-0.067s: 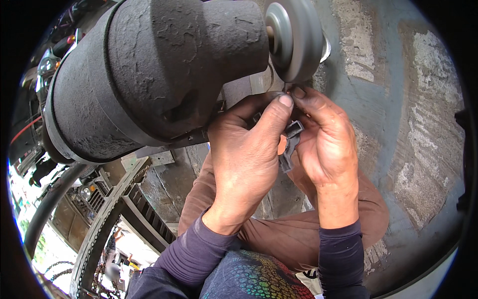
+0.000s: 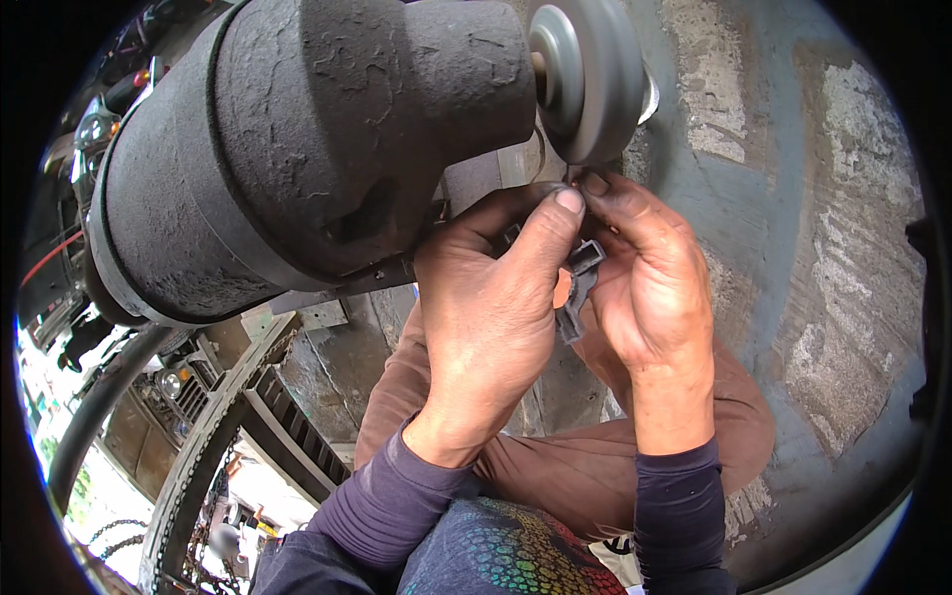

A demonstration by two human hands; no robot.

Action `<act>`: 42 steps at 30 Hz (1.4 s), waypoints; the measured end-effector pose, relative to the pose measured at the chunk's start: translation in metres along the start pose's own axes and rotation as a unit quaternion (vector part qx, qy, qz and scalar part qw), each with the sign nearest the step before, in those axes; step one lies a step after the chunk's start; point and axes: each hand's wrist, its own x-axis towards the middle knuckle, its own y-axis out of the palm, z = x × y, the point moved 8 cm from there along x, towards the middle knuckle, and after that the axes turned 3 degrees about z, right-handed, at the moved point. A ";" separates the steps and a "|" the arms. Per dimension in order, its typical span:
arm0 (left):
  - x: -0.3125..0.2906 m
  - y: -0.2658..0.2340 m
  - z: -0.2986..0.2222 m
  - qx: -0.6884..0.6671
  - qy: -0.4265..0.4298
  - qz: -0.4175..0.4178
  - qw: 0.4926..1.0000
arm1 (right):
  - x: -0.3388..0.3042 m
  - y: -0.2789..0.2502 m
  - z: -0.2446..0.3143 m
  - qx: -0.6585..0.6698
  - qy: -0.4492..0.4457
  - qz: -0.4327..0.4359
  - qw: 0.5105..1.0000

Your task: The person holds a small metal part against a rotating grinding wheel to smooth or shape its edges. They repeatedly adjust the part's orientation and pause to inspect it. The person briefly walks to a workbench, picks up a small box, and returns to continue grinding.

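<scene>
Left hand and right hand have fingers close together, hold unclear, near a notched grey piece and smooth round wheel. Hands look unmoved.

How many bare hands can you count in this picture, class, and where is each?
2: the left hand, left of the dark part, and the right hand, right of it, both lower in the picture than the wheel. Others may be hidden.

Dk-gray notched pc, tilted, btwn hands
</scene>
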 end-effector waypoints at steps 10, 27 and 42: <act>0.005 0.001 0.000 0.002 0.004 0.007 1.000 | 0.008 0.000 0.002 -0.007 -0.011 0.013 1.000; 0.003 -0.002 0.002 -0.019 0.012 -0.007 1.000 | 0.011 0.005 0.002 -0.020 0.003 0.017 1.000; 0.004 0.000 0.001 -0.015 0.021 -0.006 1.000 | 0.009 0.003 0.003 -0.024 -0.019 0.017 0.999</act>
